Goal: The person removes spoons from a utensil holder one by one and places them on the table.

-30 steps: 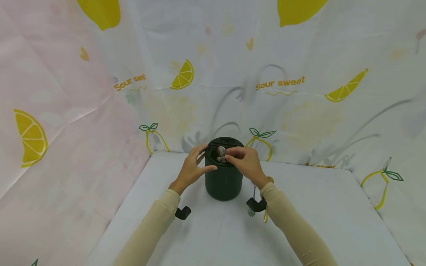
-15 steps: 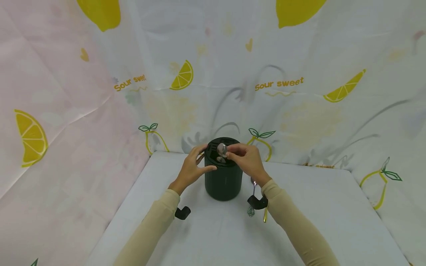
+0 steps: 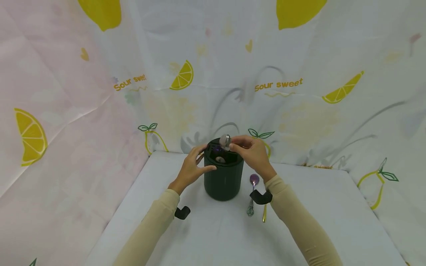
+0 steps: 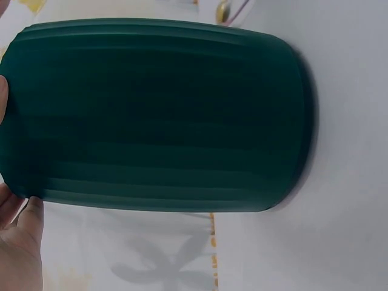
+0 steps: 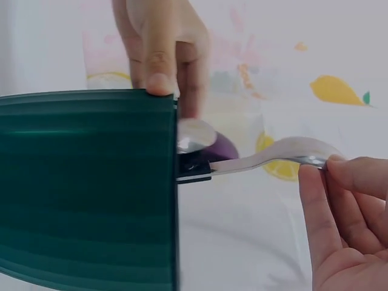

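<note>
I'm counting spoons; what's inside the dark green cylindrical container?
A silver metal spoon and rounded purple piece protrude; the right hand pinches another silver spoon, handle partly inside. The green wall hides everything lower.

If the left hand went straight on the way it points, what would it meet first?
Most likely the dark green utensil holder, at once: the left hand touches it near the rim.

Muted, diffuse light — soft, faint shadows.
</note>
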{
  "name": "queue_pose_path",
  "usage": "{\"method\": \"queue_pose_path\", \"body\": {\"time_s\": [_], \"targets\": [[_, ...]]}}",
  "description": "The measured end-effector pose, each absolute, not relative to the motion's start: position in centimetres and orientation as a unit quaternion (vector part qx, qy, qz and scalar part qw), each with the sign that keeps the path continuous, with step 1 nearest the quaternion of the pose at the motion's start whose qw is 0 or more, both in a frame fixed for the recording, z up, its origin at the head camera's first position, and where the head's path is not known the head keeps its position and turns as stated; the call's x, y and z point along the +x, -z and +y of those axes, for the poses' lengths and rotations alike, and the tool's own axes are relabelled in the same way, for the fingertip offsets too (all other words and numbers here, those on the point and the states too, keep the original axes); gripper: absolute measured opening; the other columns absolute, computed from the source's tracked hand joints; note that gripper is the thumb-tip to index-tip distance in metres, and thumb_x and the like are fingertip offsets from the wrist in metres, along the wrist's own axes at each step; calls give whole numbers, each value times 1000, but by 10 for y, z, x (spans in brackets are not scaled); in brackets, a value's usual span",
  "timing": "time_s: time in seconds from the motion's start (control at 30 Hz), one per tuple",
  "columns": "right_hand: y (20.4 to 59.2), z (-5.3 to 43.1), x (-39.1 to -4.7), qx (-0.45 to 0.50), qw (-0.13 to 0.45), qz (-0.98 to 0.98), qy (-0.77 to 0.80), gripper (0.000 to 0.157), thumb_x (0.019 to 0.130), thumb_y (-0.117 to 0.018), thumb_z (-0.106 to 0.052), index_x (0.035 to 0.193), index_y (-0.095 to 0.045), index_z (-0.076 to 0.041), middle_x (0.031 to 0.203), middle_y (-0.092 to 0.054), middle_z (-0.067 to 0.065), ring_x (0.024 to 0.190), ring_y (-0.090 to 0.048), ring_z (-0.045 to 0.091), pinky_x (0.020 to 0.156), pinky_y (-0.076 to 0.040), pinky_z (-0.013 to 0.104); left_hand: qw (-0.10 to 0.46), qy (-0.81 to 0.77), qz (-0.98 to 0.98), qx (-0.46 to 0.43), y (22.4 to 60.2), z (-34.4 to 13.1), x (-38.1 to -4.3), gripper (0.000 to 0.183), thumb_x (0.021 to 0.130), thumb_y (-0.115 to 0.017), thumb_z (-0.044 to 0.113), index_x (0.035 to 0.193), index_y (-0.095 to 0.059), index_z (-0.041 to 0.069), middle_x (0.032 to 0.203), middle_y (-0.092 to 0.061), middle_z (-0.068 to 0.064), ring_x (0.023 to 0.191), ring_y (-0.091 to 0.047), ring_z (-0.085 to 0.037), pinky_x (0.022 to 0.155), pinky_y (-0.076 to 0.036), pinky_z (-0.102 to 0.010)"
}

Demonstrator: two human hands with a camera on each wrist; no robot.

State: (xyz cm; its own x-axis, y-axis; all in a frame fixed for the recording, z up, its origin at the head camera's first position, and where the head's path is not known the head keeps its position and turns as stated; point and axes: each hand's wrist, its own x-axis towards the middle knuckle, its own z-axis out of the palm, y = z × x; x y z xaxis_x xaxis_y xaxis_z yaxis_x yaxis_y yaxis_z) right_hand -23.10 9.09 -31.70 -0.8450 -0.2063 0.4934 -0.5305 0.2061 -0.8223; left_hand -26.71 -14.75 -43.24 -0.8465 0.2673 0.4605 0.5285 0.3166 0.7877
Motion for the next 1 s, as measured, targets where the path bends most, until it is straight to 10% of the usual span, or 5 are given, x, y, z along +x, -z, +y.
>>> {"method": "queue_pose_path", "body": {"time_s": [0.3, 1.0], "targets": [[313, 108, -252, 268, 156, -721, -619, 18, 87, -73, 0, 103, -72, 7, 95, -71, 16, 81, -70, 15, 82, -60, 28, 126, 528, -801, -250, 433, -148, -268, 89, 74, -85, 30, 147, -40, 7, 144, -40, -6, 135, -39, -21, 109, -40, -25], [261, 158, -250, 261, 169, -553, -773, 23, 81, -74, 10, 102, -67, 17, 91, -71, 16, 79, -71, 24, 79, -61, 39, 129, 528, -800, -254, 435, -148, -268, 88, 75, -84, 28, 147, -40, 8, 143, -40, -5, 135, -39, -21, 109, -39, -26]]}}
